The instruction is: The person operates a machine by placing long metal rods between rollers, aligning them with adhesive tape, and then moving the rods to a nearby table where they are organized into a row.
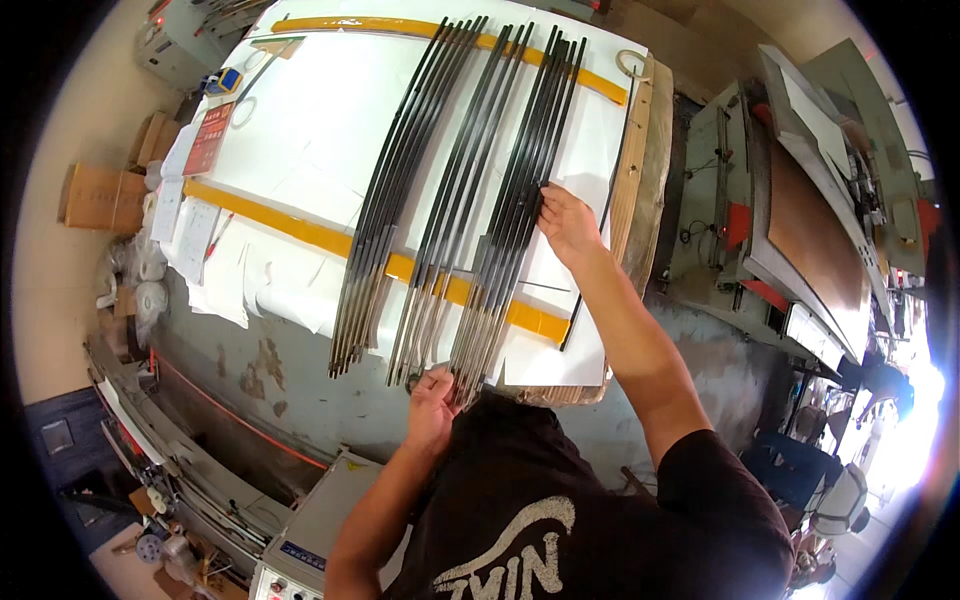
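Long thin black rods with bare, shiny near ends lie side by side in three bunches: a left bunch (398, 180), a middle bunch (468, 170) and a right bunch (522, 180). My right hand (570, 225) is closed at the outer side of the right bunch, its fingertips pinching the edge rod about midway along. Down at the near ends, my left hand (431, 402) has its fingers curled together next to the right bunch's tips. What those fingers grip, if anything, is hidden. The rods rest across two yellow strips (320, 236) on a white-covered table (290, 130).
A tape roll (632, 65) sits at the table's far right corner, by a wooden edge board (632, 160). Papers, a red sheet (208, 140) and a blue-yellow device (222, 82) lie at the left. A machine (800, 220) stands right; cardboard boxes (104, 197) stand left.
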{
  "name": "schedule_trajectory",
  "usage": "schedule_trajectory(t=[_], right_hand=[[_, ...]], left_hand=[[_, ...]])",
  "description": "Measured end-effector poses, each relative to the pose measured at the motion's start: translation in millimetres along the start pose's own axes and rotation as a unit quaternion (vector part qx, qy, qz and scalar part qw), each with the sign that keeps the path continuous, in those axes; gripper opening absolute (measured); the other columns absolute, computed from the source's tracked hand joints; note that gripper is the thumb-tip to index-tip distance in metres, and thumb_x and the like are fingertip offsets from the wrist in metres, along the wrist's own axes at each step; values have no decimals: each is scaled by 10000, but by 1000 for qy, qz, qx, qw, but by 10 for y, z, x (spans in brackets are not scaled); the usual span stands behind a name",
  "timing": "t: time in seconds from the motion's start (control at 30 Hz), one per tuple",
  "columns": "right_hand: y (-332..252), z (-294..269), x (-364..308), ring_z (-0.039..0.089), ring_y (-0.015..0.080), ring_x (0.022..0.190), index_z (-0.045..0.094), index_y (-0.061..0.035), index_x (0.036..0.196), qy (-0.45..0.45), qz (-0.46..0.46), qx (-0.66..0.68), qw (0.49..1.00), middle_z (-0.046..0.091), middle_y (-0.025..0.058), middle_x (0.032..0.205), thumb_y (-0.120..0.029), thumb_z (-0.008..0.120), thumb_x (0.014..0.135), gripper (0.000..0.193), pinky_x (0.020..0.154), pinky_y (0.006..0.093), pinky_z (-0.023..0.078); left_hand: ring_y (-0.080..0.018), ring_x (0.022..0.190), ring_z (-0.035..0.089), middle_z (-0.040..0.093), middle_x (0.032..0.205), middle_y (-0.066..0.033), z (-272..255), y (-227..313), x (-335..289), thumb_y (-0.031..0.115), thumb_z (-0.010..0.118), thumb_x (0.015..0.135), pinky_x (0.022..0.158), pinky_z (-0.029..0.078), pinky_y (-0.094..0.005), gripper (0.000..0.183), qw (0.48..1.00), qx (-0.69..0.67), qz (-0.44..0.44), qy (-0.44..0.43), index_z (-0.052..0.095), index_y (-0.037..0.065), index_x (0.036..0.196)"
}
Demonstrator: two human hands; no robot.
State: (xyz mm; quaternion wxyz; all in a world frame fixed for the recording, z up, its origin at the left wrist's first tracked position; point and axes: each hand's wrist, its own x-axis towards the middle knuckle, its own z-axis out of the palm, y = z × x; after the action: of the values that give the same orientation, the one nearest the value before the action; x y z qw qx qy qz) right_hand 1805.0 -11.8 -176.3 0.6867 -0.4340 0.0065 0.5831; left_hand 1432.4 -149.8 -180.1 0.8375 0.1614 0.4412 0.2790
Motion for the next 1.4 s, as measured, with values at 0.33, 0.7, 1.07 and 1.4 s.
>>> schedule_trajectory(t=[0.33,0.7,1.07,1.4], right_hand=[[-169,48,479,710,270,1082,653,42,1184,-22,101,33,994,735,154,1144,-135,566,1034,248,1000,405,575],[-220,273,450,697,326,1149,577,126,1340,-82,131,22,988,689,233,1265,-179,551,1056,417,1016,457,577],[-138,629,-232,664,302,1185,583,86,1305,-32,66,-4,997,678,182,1255,-166,614,1051,359,1026,432,556],[747,2032,-1228,674,266,1147,646,26,1271,-34,25,-43,998,700,137,1219,-130,673,1025,292,1051,413,535]], left_hand=[[-218,1052,721,725,1162,-127,426,403,80,277,611,1071,885,620,-365,362,980,155,-116,-49,614,-12,1288],[-145,755,700,745,890,-81,706,287,-42,186,771,967,656,564,-278,216,965,255,-42,42,732,-15,1034],[-71,619,628,738,774,-38,481,411,-460,244,883,872,562,504,-233,286,961,266,-36,67,767,-7,947],[-49,609,593,716,733,13,-732,1032,-1332,255,896,858,583,489,-243,270,952,296,2,71,773,18,898]])
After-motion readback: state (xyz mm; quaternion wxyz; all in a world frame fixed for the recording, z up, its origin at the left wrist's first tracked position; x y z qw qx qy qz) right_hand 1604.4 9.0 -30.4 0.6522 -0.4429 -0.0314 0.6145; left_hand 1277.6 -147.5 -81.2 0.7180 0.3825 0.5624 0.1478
